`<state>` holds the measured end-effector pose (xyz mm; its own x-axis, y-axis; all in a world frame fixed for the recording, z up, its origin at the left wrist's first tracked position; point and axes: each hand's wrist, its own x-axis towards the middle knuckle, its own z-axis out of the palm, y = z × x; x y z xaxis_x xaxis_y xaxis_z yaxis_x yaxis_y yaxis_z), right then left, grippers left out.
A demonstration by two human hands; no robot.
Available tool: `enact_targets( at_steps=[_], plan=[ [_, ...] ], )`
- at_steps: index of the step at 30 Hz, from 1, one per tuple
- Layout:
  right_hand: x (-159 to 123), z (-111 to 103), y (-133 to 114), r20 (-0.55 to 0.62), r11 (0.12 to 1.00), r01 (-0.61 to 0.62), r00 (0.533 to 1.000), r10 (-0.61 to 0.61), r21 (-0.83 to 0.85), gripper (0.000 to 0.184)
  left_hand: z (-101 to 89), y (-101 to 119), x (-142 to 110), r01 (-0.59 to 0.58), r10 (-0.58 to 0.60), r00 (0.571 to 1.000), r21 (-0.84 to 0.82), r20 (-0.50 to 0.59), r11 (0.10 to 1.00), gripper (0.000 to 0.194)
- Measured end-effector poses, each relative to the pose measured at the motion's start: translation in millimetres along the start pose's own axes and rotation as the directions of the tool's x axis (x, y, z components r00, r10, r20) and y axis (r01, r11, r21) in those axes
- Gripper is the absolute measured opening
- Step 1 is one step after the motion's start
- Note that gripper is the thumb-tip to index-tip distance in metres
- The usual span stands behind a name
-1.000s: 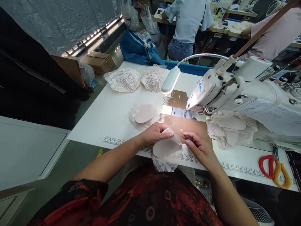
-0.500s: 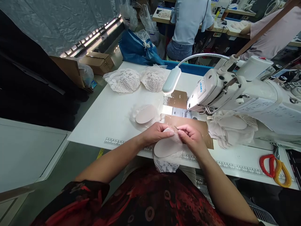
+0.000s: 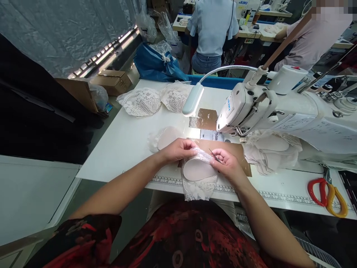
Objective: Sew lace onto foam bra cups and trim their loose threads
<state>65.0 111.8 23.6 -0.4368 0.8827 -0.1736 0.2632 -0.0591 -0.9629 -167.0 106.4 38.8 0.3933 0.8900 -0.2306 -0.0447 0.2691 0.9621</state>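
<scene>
A pale lace bra cup with a smooth oval pad hangs between my hands over the table's front edge. My left hand is closed, thumb and fingers pinching the upper left of its lace edge. Closed too, my right hand grips a slim, pointed metal tool that looks like tweezers, its tip aimed up and left. The right fingertips also touch the lace at the upper right. Behind my left hand lies another padded piece with sheer fabric.
A white sewing machine with a lamp stands right of centre. Lace cups lie at the back left, and a stack of lace pieces under the machine arm. Scissors rest at right. Two people sit beyond.
My hands have drawn slightly apart, and the lace edge is now stretched between them. More of the pointed tool shows in my right hand. The view has shifted a little.
</scene>
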Motion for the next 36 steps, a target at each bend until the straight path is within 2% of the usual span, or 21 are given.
enact_targets(
  at_steps=[2,4,7,9,11,14,19,22,23,25,27,28,30,31,34,36],
  plan=[
    [-1.0,0.1,0.6,-0.027,0.993,0.068,0.997,-0.071,-0.100,0.025,0.2,-0.8,0.2,-0.043,0.043,0.999,-0.008,-0.025,0.999,0.023],
    [-3.5,1.5,1.7,-0.074,0.955,0.137,0.984,-0.162,-0.264,0.018,3.1,-4.3,-0.5,-0.090,0.086,0.992,-0.038,-0.096,0.995,0.019],
    [-9.5,5.6,5.1,-0.101,0.808,0.261,0.926,-0.365,-0.529,0.015,9.5,-12.6,-2.1,-0.149,0.131,0.968,-0.073,-0.214,0.986,0.012],
    [-13.6,8.7,7.8,-0.035,0.667,0.374,0.857,-0.514,-0.644,0.016,13.1,-17.6,-3.1,-0.187,0.157,0.951,-0.091,-0.266,0.978,0.009],
    [-16.7,11.0,9.4,0.059,0.537,0.444,0.806,-0.589,-0.717,0.018,15.4,-20.8,-4.1,-0.230,0.184,0.935,-0.121,-0.302,0.966,0.008],
    [-18.6,12.6,9.2,0.140,0.442,0.458,0.799,-0.584,-0.771,0.020,16.3,-22.8,-5.2,-0.280,0.217,0.923,-0.167,-0.318,0.945,0.009],
    [-18.5,14.3,7.6,0.168,0.467,0.495,0.796,-0.581,-0.733,0.020,15.3,-25.2,-3.6,-0.306,0.246,0.923,-0.176,-0.297,0.936,0.012],
    [-17.7,16.1,7.5,0.180,0.454,0.465,0.822,-0.540,-0.760,0.022,13.4,-23.5,-3.7,-0.311,0.258,0.919,-0.145,-0.298,0.939,0.016],
    [-17.3,15.7,7.4,0.174,0.464,0.456,0.830,-0.530,-0.759,0.021,12.0,-21.1,-5.3,-0.284,0.246,0.929,-0.110,-0.275,0.952,0.016],
    [-16.4,11.2,7.4,0.113,0.539,0.407,0.861,-0.495,-0.737,0.020,7.1,-12.7,-11.8,-0.167,0.165,0.968,0.005,-0.188,0.986,0.017],
    [-16.1,0.8,7.5,0.016,0.647,0.299,0.914,-0.405,-0.701,0.019,-1.1,-0.6,-21.8,-0.049,0.068,0.990,0.151,-0.124,0.987,0.036],
    [-16.5,-6.3,7.6,-0.024,0.688,0.235,0.938,-0.345,-0.687,0.018,-6.4,6.0,-27.1,-0.021,0.050,0.991,0.218,-0.126,0.976,0.043],
    [-18.1,-21.1,7.1,-0.074,0.719,0.134,0.965,-0.250,-0.682,0.012,-19.3,18.3,-35.1,-0.031,0.108,0.972,0.343,-0.209,0.939,0.043],
    [-19.1,-27.1,6.3,-0.095,0.715,0.109,0.966,-0.239,-0.691,0.010,-26.4,23.3,-36.8,-0.037,0.162,0.949,0.413,-0.271,0.910,0.040],
    [-20.8,-31.2,1.1,-0.154,0.676,0.113,0.934,-0.322,-0.728,0.016,-46.4,30.5,-28.9,0.030,0.300,0.866,0.640,-0.401,0.768,0.042],
    [-19.6,-21.4,-3.1,-0.092,0.628,0.209,0.907,-0.411,-0.750,0.022,-54.6,29.2,-15.1,0.133,0.282,0.866,0.735,-0.412,0.665,0.056]
  ],
)
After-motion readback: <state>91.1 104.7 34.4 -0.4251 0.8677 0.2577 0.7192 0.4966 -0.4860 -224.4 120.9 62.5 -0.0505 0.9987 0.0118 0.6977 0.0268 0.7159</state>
